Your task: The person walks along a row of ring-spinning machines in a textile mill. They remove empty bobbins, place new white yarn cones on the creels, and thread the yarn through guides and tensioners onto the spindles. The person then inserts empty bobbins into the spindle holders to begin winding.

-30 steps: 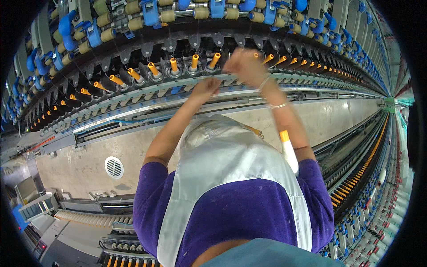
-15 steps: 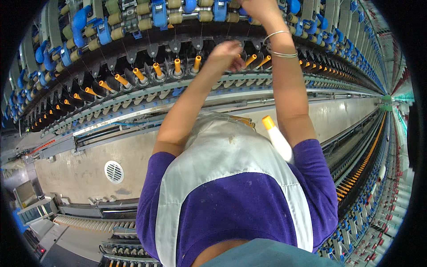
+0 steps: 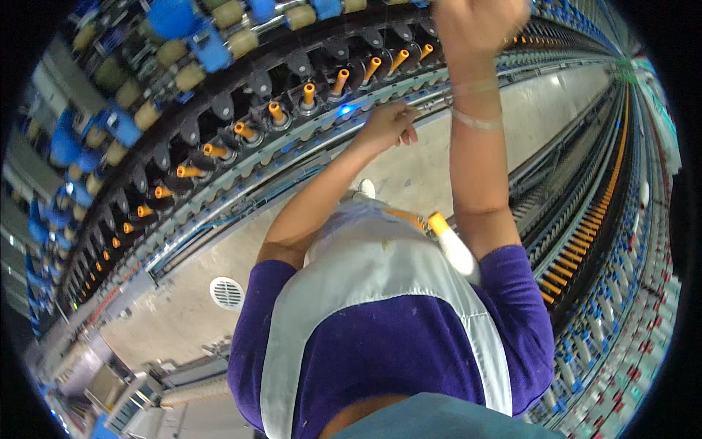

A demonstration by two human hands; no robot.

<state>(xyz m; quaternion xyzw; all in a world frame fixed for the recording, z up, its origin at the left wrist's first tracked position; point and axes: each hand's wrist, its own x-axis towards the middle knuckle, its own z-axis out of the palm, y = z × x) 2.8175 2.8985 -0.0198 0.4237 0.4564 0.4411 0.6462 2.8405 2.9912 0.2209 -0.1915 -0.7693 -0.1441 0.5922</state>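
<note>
My left hand [image 3: 389, 127] hangs in front of the spinning frame's rail, its fingers loosely bent and somewhat apart; I see nothing in it. Raised farther up and to the right, my right hand [image 3: 479, 28] is smeared by motion near the frame's upper rollers. Whether it holds anything does not show. A bangle [image 3: 477, 120] circles the right wrist. Along the frame runs a row of orange bobbin tubes [image 3: 309, 96] on spindles, beyond my left hand. A white yarn bobbin [image 3: 455, 249] with an orange tip rests against my apron [image 3: 380, 252], beside my right upper arm.
Blue clamps and tan rollers [image 3: 242, 42] line the frame above the spindles. A blue light [image 3: 346, 110] glows on the rail. Another machine with orange tubes [image 3: 572, 254] borders the aisle at right. The floor [image 3: 175, 314] has a round drain cover [image 3: 227, 293].
My left hand has come down and back from the spindles to in front of the rail. My right hand has shifted rightward. The whole view has turned and moved along the frame.
</note>
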